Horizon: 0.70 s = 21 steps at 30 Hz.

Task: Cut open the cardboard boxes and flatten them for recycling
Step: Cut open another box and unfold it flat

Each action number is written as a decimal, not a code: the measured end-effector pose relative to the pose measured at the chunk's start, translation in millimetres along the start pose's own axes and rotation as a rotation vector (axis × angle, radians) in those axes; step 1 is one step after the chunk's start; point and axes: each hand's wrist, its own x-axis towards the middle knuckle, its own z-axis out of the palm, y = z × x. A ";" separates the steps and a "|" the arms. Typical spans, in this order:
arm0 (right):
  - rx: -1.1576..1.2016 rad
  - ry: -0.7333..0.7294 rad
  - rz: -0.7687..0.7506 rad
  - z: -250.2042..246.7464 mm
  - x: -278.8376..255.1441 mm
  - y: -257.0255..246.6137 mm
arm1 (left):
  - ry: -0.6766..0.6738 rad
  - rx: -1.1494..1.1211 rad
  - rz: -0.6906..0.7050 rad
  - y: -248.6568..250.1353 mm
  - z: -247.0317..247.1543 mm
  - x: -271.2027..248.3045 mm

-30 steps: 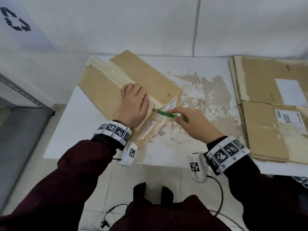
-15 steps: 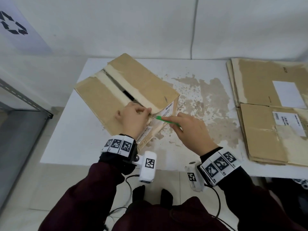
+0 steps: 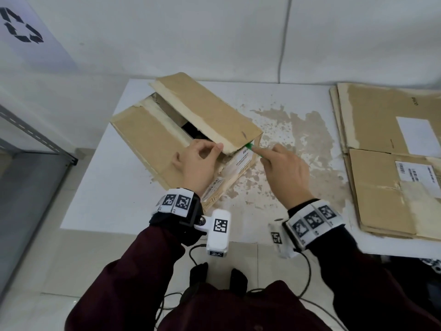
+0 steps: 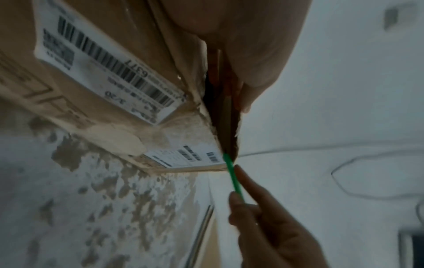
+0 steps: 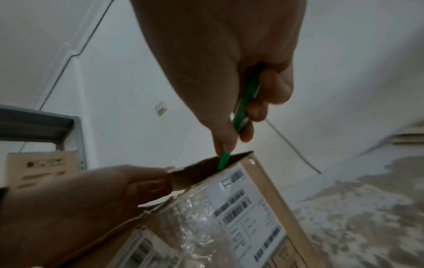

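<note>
Cardboard box (image 3: 191, 130) sits on the white table (image 3: 114, 187), which serves as the landmark: the box lies on the table's left half, turned at an angle, its top seam slit and the two top flaps parted over a dark gap. On the box's near end wall are white shipping labels (image 4: 110, 72) with barcodes; the digits "6377" can be read beside one barcode and "3/20" lower down, while the smaller print is too blurred to make out. Clear tape (image 5: 192, 217) covers part of that wall.

The left hand (image 3: 198, 163) pinches the near corner of the farther top flap between thumb and fingertips, lifting its edge. The right hand (image 3: 284, 173) is closed around a green cutter (image 5: 243, 112), forefinger laid along it, its tip tucked under the raised flap at the box's near right corner.

Flattened cardboard sheets (image 3: 386, 163) are stacked on the table's right side, bearing white labels with unreadable print. The tabletop between box and stack is scuffed, with brown patches. On the wall left of the table hangs a black recycling symbol (image 3: 21, 27).
</note>
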 end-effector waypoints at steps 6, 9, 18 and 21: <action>0.465 0.011 0.394 23.1 -27.7 58.4 | 0.040 0.305 0.154 -2.1 6.2 -6.8; 0.514 -0.020 0.646 59.3 -32.8 94.0 | -0.010 0.497 0.195 -2.9 10.8 -10.7; 0.317 -0.063 0.689 100.3 -44.3 124.0 | -0.025 0.549 0.398 -12.3 11.2 -10.1; 0.230 -0.073 0.722 97.5 -43.4 126.8 | -0.062 0.548 0.464 -13.8 8.6 -5.8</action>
